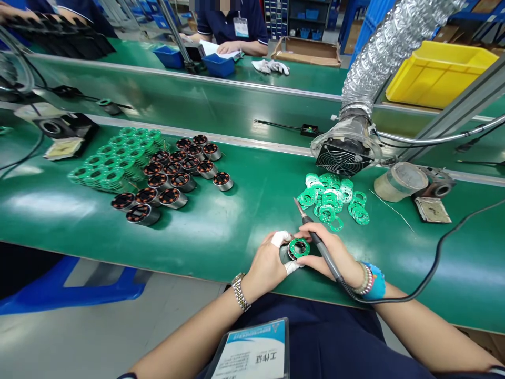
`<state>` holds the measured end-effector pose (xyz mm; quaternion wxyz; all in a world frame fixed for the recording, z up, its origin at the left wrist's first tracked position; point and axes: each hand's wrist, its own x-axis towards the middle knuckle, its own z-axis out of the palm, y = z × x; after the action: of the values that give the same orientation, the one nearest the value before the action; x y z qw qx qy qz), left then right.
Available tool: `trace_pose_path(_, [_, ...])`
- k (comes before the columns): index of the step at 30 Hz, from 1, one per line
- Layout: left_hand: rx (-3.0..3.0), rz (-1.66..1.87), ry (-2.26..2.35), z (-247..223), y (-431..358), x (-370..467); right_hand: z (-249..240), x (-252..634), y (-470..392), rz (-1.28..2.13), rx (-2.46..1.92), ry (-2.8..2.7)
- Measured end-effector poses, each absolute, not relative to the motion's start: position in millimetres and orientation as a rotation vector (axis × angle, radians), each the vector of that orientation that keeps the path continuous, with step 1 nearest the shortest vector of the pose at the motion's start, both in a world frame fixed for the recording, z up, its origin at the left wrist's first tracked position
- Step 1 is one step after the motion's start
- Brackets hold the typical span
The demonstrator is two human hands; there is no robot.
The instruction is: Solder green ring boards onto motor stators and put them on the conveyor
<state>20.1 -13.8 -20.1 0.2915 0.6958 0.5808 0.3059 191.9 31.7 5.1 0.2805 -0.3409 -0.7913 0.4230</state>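
Note:
My left hand (270, 260), with white wraps on its fingers, grips a metal motor stator (284, 255) near the table's front edge. A green ring-shaped board (299, 248) lies on top of the stator, facing up. My right hand (333, 252) holds a soldering iron (322, 250) slanting up and left, its tip above the table and off the board. The thumb and fingertips of that hand also touch the board's right side. Beyond my hands lies a loose pile of green boards (331, 197). Several stators (171, 173) stand at the left, beside stacked green boards (118, 158).
A fan with a silver duct (343, 152) stands behind the loose boards. To its right are a round tub (400, 181), a soldering iron stand (434, 208) and a thin wire (392, 210). The iron's cable (436, 258) loops rightward. A person (232, 31) sits across the bench.

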Motion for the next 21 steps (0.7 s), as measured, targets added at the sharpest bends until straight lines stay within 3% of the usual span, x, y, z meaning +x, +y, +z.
trace_pose_path(11, [1.756,0.754,1.238,-10.1,-16.4,-0.2,2.5,191.7,30.8,1.045,-0.899,-2.189])
trace_pose_path(21, [1.905,0.73,1.574,-26.5,-21.2,5.1,0.1,210.7,25.1,1.0,-0.823,-2.113])
